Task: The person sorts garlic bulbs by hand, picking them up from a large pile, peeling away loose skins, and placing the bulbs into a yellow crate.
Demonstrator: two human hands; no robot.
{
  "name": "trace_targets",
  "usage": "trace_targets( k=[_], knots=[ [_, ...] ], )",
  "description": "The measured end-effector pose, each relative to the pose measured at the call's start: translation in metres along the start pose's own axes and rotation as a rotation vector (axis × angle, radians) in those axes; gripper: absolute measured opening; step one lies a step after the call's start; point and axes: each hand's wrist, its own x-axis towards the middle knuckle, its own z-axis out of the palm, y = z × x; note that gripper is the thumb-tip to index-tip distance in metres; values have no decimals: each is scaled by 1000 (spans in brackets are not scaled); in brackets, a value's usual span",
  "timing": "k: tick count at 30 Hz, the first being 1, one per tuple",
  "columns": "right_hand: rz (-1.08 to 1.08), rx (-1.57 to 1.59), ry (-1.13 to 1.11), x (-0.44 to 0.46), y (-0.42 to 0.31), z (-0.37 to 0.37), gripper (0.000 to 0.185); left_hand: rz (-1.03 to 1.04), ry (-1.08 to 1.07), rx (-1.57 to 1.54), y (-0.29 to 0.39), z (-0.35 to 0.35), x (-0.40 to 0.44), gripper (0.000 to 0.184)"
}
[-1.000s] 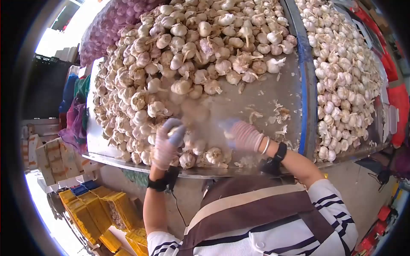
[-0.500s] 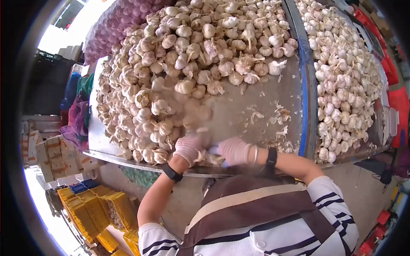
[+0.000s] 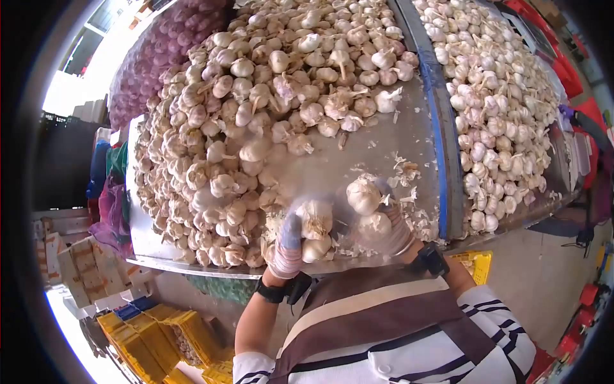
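Note:
My left hand (image 3: 288, 248), in a striped glove with bluish fingers, is curled along the outer side of two garlic bulbs. The upper garlic bulb (image 3: 316, 219) shows its dry roots; a second one sits just below it. Across a narrow gap, my right hand (image 3: 398, 232), gloved too and smeared by motion, holds a large pale garlic bulb (image 3: 363, 196) with another blurred bulb beneath. Both hands are over the near edge of the metal table (image 3: 358, 148). A big heap of untrimmed garlic (image 3: 211, 128) spreads to the left and far side.
A blue-edged divider (image 3: 440, 150) separates a second garlic pile (image 3: 495, 121) on the right. Loose skins (image 3: 404, 173) litter the metal beside my right hand. A purple mesh sack (image 3: 160, 54) stands at the far left; yellow crates (image 3: 137, 336) are on the floor.
My hands have moved apart from their close position at the table edge. Garlic bulbs now show in both. The view has shifted slightly, and a yellow crate appears beside my right forearm.

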Motion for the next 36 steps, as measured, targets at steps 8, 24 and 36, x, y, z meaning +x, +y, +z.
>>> trace_targets(
  k=[8, 24, 36],
  knots=[
    [-61, -91, 78, -5, 6, -2, 66, 307, 196, 384, -20, 13, 11, 40],
    [49, -235, -49, 1, -26, -32, 71, 330, 187, 1120, -14, 3, 24, 67],
    [-922, 87, -297, 7, -274, 76, 83, -125, 931, 1261, -31, -214, -71, 60]
  ],
)
